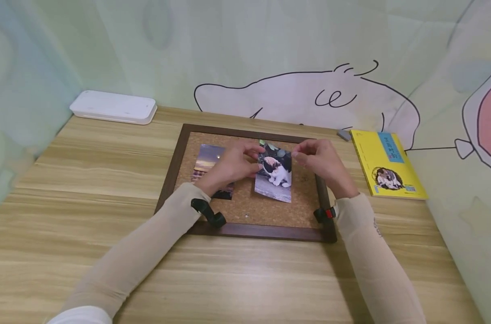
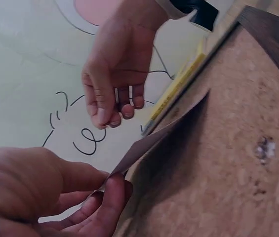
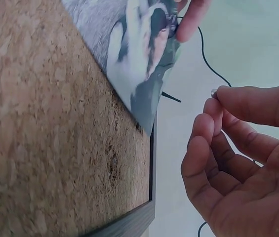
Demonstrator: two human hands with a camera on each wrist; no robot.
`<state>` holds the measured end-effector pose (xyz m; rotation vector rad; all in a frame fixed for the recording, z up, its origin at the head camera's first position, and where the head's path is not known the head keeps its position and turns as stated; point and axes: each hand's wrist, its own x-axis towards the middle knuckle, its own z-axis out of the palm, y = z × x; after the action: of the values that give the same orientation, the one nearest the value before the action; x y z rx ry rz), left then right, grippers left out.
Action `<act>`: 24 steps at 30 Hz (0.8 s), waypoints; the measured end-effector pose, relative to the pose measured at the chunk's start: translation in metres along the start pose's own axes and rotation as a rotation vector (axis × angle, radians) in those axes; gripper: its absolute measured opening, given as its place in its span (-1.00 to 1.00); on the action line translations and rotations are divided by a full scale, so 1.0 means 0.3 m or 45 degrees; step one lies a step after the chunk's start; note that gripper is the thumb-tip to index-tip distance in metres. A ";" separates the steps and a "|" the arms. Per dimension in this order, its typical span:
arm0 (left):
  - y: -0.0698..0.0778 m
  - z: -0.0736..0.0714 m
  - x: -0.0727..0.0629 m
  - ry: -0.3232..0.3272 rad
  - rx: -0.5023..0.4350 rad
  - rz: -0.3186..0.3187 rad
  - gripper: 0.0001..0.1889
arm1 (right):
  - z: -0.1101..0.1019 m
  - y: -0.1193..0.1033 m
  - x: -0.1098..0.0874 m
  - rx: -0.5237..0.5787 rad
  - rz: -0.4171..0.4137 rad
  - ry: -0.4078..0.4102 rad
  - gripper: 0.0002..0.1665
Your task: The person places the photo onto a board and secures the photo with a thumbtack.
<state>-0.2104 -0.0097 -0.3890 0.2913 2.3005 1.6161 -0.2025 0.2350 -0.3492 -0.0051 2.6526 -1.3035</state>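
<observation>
A photo of a calico cat [image 1: 274, 186] is pinched at its left edge between thumb and fingers of my left hand [image 1: 234, 163]. In the left wrist view the photo slants up off the framed cork board [image 1: 295, 211]. My right hand [image 1: 321, 158] is by the photo's upper right corner. The right wrist view shows a small silvery push pin [image 3: 215, 93] between its thumb and index finger, most of it hidden. A sunset photo [image 1: 206, 155] lies on the board's left half, partly covered by my left hand and wrist. Another clear push pin [image 2: 264, 147] is on the bare cork.
The board's dark wooden frame [image 1: 261, 231] lies on a wood-grain table [image 1: 87, 180]. A white case [image 1: 113, 107] is at the back left. To the right are a yellow book [image 1: 375, 157] and a small grey block [image 1: 344, 135]. A wall with cartoon drawings [image 1: 277, 94] borders the table.
</observation>
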 end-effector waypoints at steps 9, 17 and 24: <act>-0.034 0.030 0.005 -0.043 0.347 0.130 -0.49 | 0.015 -0.011 0.016 -0.061 0.031 -0.038 -0.76; -0.039 0.051 -0.002 -0.036 0.504 0.186 -0.48 | 0.031 -0.010 0.044 -0.085 0.081 -0.066 -0.77; -0.035 0.050 -0.011 -0.017 0.534 0.166 -0.47 | 0.032 0.002 0.090 -0.164 0.021 -0.116 -0.84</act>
<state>-0.2018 -0.0012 -0.4032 0.5544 2.6429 1.1619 -0.2275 0.2256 -0.3598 -0.0587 2.6483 -1.0982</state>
